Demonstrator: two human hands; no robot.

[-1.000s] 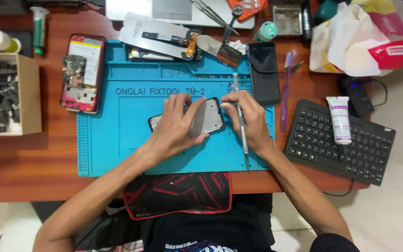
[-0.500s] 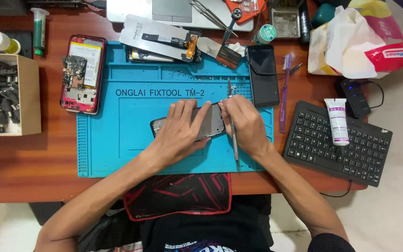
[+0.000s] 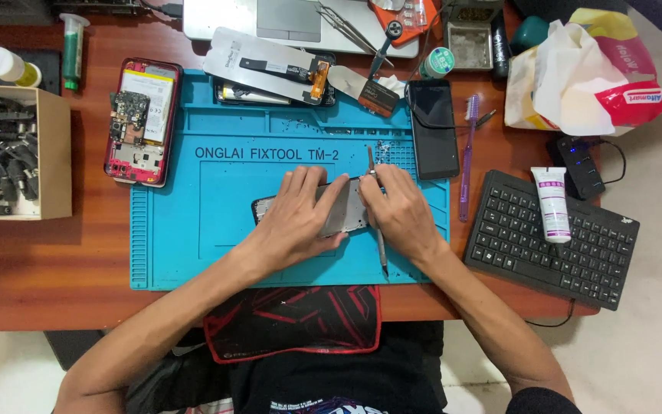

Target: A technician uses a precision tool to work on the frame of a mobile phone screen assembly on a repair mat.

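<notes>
Taking the blue silicone repair mat (image 3: 193, 245) on the reddish wooden tabletop (image 3: 40, 268) as the landmark: off its left edge stands a cardboard box of dark plugs (image 3: 13, 157), and on its upper left corner lies a red opened phone with bare circuit board (image 3: 137, 121). At the mat's centre lies the grey phone frame (image 3: 340, 208), its long axis running left to right. The left hand (image 3: 300, 218) lies flat over the frame's left part, fingers spread, pressing it down. The right hand (image 3: 400, 215) covers the frame's right end, fingers pressed together, pinching a thin metal tool (image 3: 381, 247) that runs top to bottom across the frame. Right of the mat sits a black keyboard (image 3: 553, 241).
</notes>
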